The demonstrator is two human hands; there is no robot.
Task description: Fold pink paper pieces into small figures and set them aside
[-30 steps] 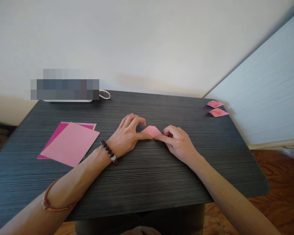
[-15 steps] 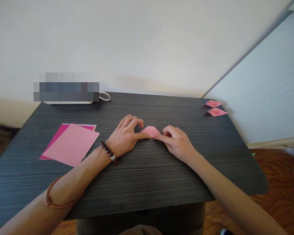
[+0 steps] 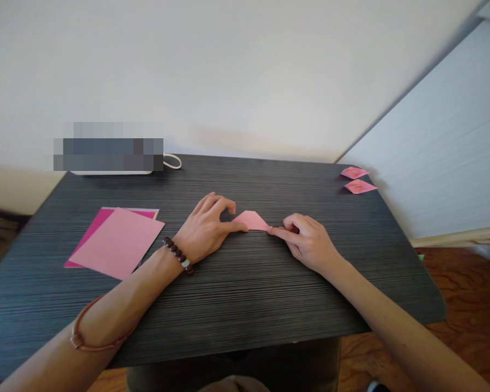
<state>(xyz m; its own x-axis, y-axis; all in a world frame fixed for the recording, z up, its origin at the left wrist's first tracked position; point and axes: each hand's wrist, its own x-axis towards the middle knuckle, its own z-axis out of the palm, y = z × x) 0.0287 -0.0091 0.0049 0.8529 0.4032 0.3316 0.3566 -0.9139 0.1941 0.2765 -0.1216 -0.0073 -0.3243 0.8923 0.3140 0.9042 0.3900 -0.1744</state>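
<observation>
A small folded piece of pink paper (image 3: 252, 220), wide at the bottom with a flat top, lies on the dark table between my hands. My left hand (image 3: 201, 227) presses its left end down with the thumb, while the other fingers arch above the table. At the paper's right corner, the outstretched thumb of my right hand (image 3: 312, 242) touches the tip. The remaining fingers of that hand are curled in. The underside of the paper is hidden.
Loose square sheets of pink paper (image 3: 120, 242) lie to the left on the dark table (image 3: 237, 305). Two folded pink paper pieces (image 3: 354, 173) sit at the far right edge. A blurred-out object with a white cord loop (image 3: 173, 161) stands at the back left, near the wall.
My right hand has slid to the right along the paper's lower edge, out to its right corner. My left hand keeps its hold on the left end.
</observation>
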